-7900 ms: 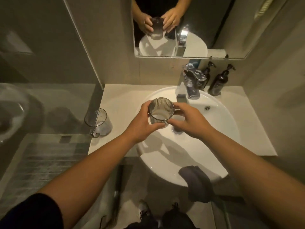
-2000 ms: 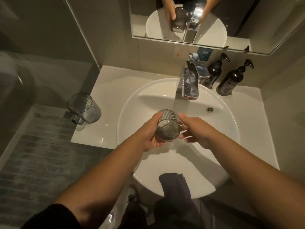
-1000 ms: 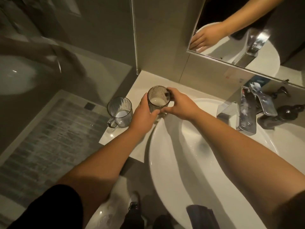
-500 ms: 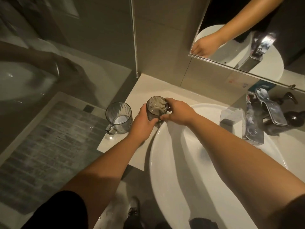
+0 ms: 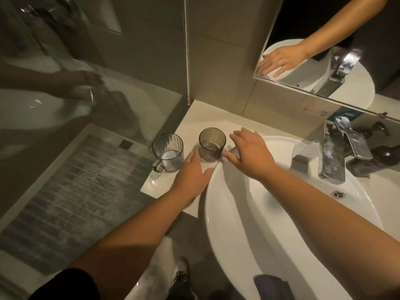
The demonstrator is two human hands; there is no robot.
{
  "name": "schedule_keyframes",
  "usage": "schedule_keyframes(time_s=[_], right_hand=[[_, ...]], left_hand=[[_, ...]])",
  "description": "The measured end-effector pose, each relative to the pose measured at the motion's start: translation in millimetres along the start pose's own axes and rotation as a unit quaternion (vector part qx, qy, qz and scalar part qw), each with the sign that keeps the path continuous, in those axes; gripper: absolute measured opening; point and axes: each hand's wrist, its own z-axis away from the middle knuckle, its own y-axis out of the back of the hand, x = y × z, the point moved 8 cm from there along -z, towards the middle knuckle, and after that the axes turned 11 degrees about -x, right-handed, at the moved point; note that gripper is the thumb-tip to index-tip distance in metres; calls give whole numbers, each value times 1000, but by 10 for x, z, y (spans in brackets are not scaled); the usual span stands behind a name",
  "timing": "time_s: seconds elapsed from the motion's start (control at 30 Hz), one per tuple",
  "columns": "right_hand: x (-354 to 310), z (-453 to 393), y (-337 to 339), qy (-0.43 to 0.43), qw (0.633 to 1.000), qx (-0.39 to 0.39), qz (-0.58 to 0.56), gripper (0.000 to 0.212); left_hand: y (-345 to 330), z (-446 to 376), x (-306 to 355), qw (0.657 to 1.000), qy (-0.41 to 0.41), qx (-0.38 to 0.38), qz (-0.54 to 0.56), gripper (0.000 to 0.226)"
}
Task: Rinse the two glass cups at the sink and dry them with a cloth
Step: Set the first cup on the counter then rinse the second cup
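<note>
A ribbed dark glass cup (image 5: 211,146) stands upright on the white counter (image 5: 195,118), just left of the basin rim. A clear handled glass cup (image 5: 168,151) stands to its left near the counter's edge. My left hand (image 5: 193,176) lies open just below the ribbed cup, its fingertips near the cup's base. Open too, my right hand (image 5: 251,153) hovers to the cup's right over the basin rim, fingers spread, holding nothing. A dark cloth (image 5: 273,285) hangs on the near rim of the white sink (image 5: 249,239).
A chrome faucet (image 5: 332,156) stands at the back right of the basin, with dark pump bottles (image 5: 378,156) behind it. A mirror (image 5: 337,48) hangs above. A glass shower panel (image 5: 86,94) borders the counter on the left. My shoes (image 5: 180,278) show on the floor below.
Both hands have let go of the ribbed cup, which now stands on the counter beside the handled cup. The fingers have opened and drawn slightly away.
</note>
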Motion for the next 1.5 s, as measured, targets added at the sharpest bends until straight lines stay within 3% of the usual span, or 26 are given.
schedule_keyframes(time_s=[0.17, 0.3, 0.43, 0.53, 0.63, 0.87, 1.0, 1.3, 1.5], right_hand=[[-492, 179, -6, 75, 996, 41, 39, 47], [-872, 232, -155, 118, 992, 8, 32, 48], [-1141, 155, -268, 122, 992, -16, 28, 49], [-1298, 33, -311, 109, 993, -29, 18, 56], [-1355, -103, -369, 88, 996, -32, -1, 63], [-1366, -165, -484, 73, 997, -29, -7, 61], [-1360, -98, -462, 79, 997, -20, -3, 60], [-1357, 368, 117, 121, 989, 81, -4, 59], [-599, 827, 765, 62, 979, 184, 59, 52]], left_hand=[[116, 360, -137, 994, 10, -31, -105, 52], [365, 617, -384, 993, 39, 38, -103, 26], [679, 785, -674, 986, 71, 146, -28, 27], [789, 766, -838, 980, 85, 180, 7, 39], [801, 607, -967, 981, 90, 162, 53, 51], [745, 350, -968, 982, 55, 80, 159, 30], [714, 397, -982, 971, 29, 74, 225, 23], [808, 813, -599, 945, -38, 92, 311, 24], [629, 894, -76, 950, -67, 63, 299, 27]])
